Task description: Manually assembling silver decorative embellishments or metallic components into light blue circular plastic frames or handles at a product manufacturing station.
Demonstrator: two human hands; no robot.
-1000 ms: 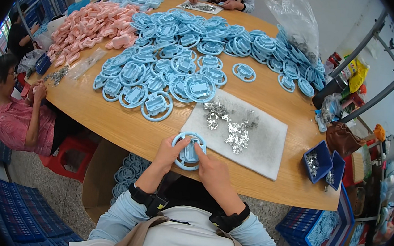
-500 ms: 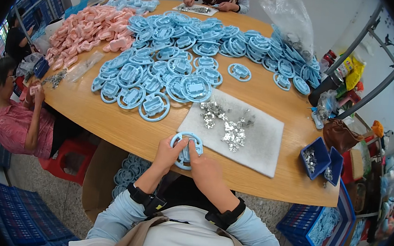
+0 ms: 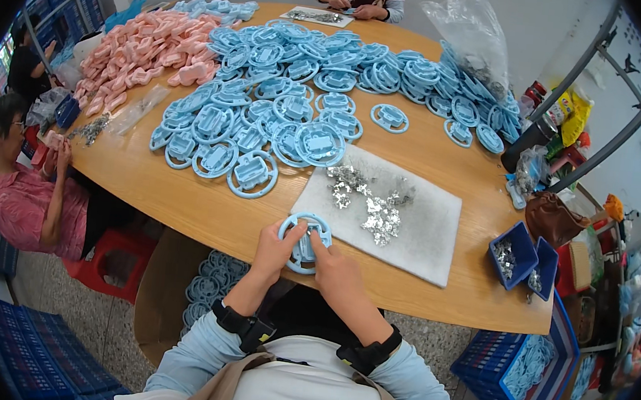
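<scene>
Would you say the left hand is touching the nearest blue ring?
Touching: the head view shows the left hand gripping the blue ring, thumb across its rim.

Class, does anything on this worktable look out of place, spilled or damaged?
Mildly odd: one blue plastic ring lies apart from the blue heap, and grey smudges mark the white board beside the silvery metal pieces.

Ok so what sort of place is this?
Probably a small assembly workshop: blue plastic parts and pink plastic parts are heaped on a wooden table, small metal pieces lie on a white mat, and a person in pink sits at the same table.
</scene>
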